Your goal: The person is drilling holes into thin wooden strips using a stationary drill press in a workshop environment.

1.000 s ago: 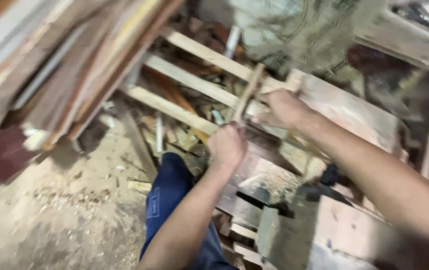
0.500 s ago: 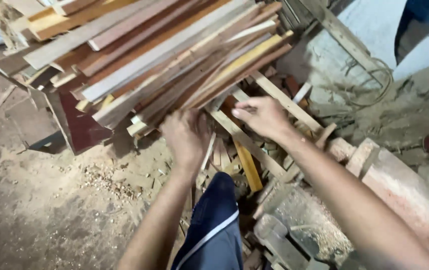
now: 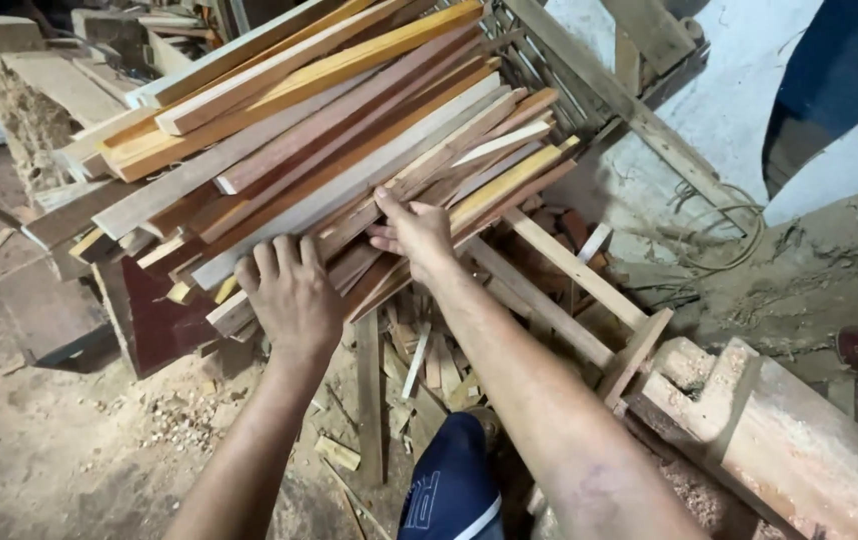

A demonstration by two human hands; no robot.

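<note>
Both hands now moved onto the wood strip stack [image 3: 329,150]: left hand [image 3: 291,290] fingers curled over strip ends, right hand [image 3: 414,230] fingers pinched on one strip.

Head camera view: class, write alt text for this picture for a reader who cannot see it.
Two bare hands rest on the near ends of a slanting pile of wooden slats, the left hand lower, the right hand higher. Offcuts and sawdust cover the floor below.

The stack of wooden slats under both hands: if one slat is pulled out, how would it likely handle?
The stack of wooden slats looks stiff: long, thin, straight strips. One probably feels light. Since they overlap loosely and unevenly, neighbours may slide. The left hand and right hand rest on the ends.
</note>
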